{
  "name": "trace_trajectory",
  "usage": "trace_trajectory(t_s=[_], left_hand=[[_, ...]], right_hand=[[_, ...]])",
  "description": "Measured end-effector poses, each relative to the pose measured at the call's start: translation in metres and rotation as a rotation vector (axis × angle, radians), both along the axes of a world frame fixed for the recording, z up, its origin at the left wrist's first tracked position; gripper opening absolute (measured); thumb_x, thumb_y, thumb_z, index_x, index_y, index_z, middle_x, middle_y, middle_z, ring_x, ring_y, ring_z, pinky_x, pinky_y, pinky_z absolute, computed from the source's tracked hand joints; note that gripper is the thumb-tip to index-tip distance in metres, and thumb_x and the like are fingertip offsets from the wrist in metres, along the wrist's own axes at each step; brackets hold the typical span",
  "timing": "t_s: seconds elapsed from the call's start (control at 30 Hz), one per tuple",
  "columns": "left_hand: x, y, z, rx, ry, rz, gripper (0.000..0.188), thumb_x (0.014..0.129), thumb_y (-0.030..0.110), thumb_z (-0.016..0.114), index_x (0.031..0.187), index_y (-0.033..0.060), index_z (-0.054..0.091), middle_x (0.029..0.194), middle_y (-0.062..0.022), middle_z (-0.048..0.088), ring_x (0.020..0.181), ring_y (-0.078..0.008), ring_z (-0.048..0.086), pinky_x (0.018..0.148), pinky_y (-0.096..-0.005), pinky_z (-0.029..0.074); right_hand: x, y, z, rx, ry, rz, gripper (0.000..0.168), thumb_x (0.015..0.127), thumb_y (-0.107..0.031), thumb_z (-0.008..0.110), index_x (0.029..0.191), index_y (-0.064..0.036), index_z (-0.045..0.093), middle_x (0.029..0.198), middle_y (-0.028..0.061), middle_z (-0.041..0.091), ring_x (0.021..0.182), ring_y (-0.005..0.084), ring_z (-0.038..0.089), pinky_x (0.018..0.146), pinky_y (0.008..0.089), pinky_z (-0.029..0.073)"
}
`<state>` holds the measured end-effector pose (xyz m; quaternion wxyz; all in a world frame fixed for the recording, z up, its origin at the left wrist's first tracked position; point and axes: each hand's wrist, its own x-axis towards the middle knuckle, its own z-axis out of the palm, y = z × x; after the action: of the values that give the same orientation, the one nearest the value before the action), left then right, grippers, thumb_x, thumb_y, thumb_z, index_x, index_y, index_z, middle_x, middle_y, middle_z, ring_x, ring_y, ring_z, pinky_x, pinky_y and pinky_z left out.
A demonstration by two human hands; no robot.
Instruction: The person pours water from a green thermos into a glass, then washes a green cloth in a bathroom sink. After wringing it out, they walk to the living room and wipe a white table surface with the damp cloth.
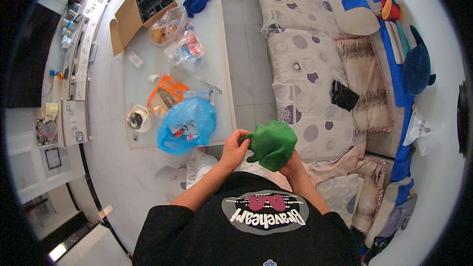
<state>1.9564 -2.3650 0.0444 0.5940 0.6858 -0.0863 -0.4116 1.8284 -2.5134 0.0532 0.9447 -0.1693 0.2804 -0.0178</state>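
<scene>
A piece of green cloth (pixel 274 144), perhaps a small garment or hat, hangs between my two hands in front of my chest. My left hand (pixel 236 147) pinches its left edge between thumb and fingers. Most of my right hand (pixel 292 164) is hidden under and behind the cloth, at its lower right side, supporting or gripping it. Just left of my left hand, a blue plastic bag (pixel 188 125) with small items in it sits at the near edge of the glass-topped table (pixel 216 59).
An open cardboard box (pixel 129 22), clear plastic bags (pixel 186 51), dark blue cloth (pixel 199 3), an orange packet (pixel 168 92), scissors or tweezers (pixel 212 87) and a white container (pixel 138 118) occupy the table. To the right stands a covered sofa (pixel 292 59) bearing a black item (pixel 343 95) and cushions (pixel 369 85).
</scene>
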Motion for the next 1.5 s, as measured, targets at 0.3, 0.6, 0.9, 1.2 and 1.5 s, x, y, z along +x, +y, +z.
trace_trajectory(t_s=[0.3, 0.6, 0.9, 1.2, 1.5], left_hand=[[-0.036, -0.076, -0.024, -0.091, 0.047, 0.107, 0.018, 0.086, -0.002, 0.053, 0.103, 0.0003, 0.054, 0.089, -0.0049, 0.060, 0.081, -0.0116, 0.058, 0.072, -0.0260, 0.049], [-0.013, -0.129, -0.007, -0.009, -0.225, 0.031, 0.021, 0.077, -0.004, 0.050, 0.096, 0.0022, 0.055, 0.086, -0.0045, 0.058, 0.077, -0.0132, 0.055, 0.070, -0.0269, 0.046], [0.062, -0.194, 0.001, -0.024, -0.248, 0.073, 0.023, 0.074, -0.001, 0.051, 0.096, 0.0009, 0.058, 0.082, -0.0104, 0.061, 0.075, -0.0185, 0.058, 0.071, -0.0308, 0.047], [0.227, -0.256, 0.010, -0.138, -0.139, 0.124, 0.029, 0.079, 0.001, 0.055, 0.108, -0.0006, 0.056, 0.093, -0.0076, 0.062, 0.077, -0.0124, 0.058, 0.068, -0.0267, 0.049], [0.350, -0.239, 0.013, -0.139, -0.160, 0.395, 0.024, 0.080, -0.001, 0.056, 0.104, -0.0004, 0.058, 0.089, -0.0057, 0.062, 0.078, -0.0120, 0.058, 0.071, -0.0260, 0.049]], right_hand=[[-0.038, -0.060, -0.004, 0.044, -0.004, 0.061, 0.047, 0.095, -0.038, 0.045, 0.130, -0.009, 0.046, 0.123, 0.0113, 0.055, 0.108, 0.0280, 0.058, 0.086, 0.0471, 0.052], [-0.019, -0.115, 0.014, 0.001, 0.065, -0.012, 0.046, 0.094, -0.036, 0.045, 0.129, -0.005, 0.047, 0.120, 0.0131, 0.058, 0.104, 0.0274, 0.060, 0.088, 0.0439, 0.051], [0.054, -0.182, 0.011, -0.022, -0.037, 0.014, 0.043, 0.095, -0.034, 0.045, 0.124, -0.003, 0.050, 0.118, 0.0142, 0.059, 0.104, 0.0275, 0.060, 0.090, 0.0448, 0.050], [0.228, -0.276, 0.015, -0.041, -0.133, 0.107, 0.045, 0.094, -0.036, 0.047, 0.126, -0.004, 0.050, 0.120, 0.0124, 0.058, 0.107, 0.0267, 0.059, 0.092, 0.0446, 0.048], [0.402, -0.293, 0.015, -0.179, -0.171, 0.404, 0.040, 0.094, -0.032, 0.049, 0.123, -0.005, 0.054, 0.119, 0.0114, 0.059, 0.106, 0.0254, 0.059, 0.090, 0.0447, 0.049]])
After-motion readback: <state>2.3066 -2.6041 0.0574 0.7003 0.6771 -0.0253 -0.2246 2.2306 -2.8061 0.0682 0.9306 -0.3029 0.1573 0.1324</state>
